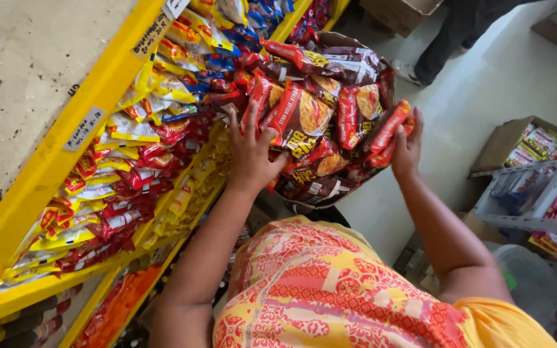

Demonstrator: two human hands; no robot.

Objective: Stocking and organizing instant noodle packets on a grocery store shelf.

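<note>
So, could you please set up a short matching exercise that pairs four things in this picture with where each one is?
Things:
1. Left hand
2. Right hand
3. Yellow shelf
4. Cardboard box

Places:
a. gripping red packets at the right edge of the pile
b. on the floor at the right, holding packets
c. at the left, stacked with red and yellow packets
d. fingers spread against the red snack packets in the middle

Pairs: 1-d, 2-a, 3-c, 4-b
</note>
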